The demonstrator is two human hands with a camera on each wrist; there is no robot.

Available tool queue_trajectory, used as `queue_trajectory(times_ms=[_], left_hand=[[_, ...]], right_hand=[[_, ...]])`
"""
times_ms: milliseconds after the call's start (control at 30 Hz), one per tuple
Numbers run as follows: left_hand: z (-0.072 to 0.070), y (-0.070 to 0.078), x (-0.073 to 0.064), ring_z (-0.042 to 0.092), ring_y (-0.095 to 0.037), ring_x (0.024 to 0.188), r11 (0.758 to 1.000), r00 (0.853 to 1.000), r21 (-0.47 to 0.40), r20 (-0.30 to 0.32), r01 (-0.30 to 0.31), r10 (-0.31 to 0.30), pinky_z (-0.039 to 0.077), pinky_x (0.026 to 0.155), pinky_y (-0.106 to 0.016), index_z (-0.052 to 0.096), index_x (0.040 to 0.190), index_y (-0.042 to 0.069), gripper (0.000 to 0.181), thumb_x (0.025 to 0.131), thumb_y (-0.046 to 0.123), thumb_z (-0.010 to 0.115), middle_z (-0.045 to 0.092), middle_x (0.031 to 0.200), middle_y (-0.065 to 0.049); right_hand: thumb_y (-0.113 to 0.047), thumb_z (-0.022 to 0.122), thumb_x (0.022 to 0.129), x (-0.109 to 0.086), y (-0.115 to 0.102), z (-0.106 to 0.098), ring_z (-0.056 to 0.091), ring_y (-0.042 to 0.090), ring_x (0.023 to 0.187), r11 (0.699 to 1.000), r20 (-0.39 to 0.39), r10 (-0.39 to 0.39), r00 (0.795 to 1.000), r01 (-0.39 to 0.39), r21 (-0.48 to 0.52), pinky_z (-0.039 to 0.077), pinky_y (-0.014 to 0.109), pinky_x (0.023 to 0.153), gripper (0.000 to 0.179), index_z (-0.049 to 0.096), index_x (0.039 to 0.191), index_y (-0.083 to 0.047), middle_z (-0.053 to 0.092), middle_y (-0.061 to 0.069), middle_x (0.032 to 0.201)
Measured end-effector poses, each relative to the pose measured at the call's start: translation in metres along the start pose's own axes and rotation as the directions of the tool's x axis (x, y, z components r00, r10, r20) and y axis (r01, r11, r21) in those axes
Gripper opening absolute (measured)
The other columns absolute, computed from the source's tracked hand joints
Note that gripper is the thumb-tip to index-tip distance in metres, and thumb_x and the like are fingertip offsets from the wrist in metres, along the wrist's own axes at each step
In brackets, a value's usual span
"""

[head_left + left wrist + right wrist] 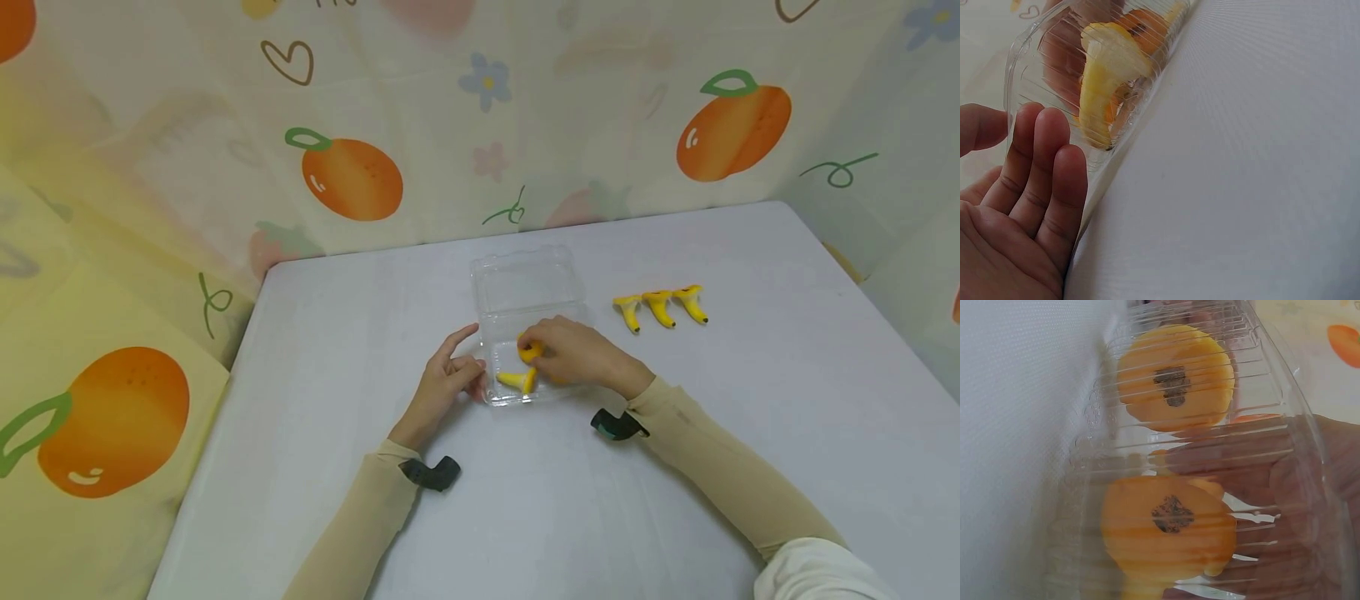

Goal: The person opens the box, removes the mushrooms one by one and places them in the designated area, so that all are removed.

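A clear hinged plastic box [487, 398] stands with its lid [528, 279] laid back. My right hand [573, 352] reaches into it, fingers curled round a yellow, banana-like toy [529, 350]. Another such toy [516, 381], with a flared pale end, lies in front of it in the box. Through the box wall, the right wrist view shows two orange round ends with dark marks, one lower [1169, 528] and one higher [1175, 378]. My left hand [447, 379] rests at the box's left side, index finger extended, other fingertips [1069, 165] right at the wall.
To the right of the box, three more yellow toys [660, 308] lie in a row on the white-covered table [787, 375]. A fruit-printed cloth [450, 125] hangs behind the table's far edge. Dark wrist devices [431, 473] sit on both forearms.
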State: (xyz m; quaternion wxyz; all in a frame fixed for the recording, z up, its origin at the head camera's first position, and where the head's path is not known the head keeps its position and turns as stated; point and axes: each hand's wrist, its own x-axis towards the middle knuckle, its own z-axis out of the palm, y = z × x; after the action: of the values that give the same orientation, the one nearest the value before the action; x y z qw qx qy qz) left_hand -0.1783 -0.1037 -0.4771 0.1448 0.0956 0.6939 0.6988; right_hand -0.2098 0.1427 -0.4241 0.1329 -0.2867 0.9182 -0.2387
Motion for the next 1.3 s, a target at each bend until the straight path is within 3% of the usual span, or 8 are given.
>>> queue_trajectory(times_ms=[1133, 1300], left_hand=[[-0.0008, 0.0007, -0.0011, 0.059, -0.012, 0.062, 0.999, 1.0, 0.041, -0.011, 0.017, -0.017, 0.054, 0.067, -0.024, 0.033, 0.157, 0.018, 0.062, 0.1, 0.011, 0.057, 0.065, 0.072, 0.005], [-0.0009, 0.0004, -0.0011, 0.059, -0.012, 0.062, 0.999, 1.0, 0.042, -0.016, 0.023, -0.022, 0.053, 0.067, -0.024, 0.034, 0.156, 0.019, 0.062, 0.099, 0.011, 0.058, 0.065, 0.072, 0.005]], right_hand=[[-0.026, 0.068, 0.096, -0.0015, -0.0019, -0.0043, 0.061, 0.023, 0.119, 0.995, -0.01, 0.066, 0.998, -0.065, 0.07, 0.051, 0.047, 0.101, 0.032, 0.067, 0.127, -0.018, 0.067, 0.002, 0.129], [-0.029, 0.068, 0.096, -0.0018, -0.0024, -0.0057, 0.063, 0.022, 0.114, 0.993, -0.019, 0.072, 0.997, -0.07, 0.098, 0.053, 0.044, 0.096, 0.032, 0.066, 0.126, -0.02, 0.068, -0.001, 0.128]])
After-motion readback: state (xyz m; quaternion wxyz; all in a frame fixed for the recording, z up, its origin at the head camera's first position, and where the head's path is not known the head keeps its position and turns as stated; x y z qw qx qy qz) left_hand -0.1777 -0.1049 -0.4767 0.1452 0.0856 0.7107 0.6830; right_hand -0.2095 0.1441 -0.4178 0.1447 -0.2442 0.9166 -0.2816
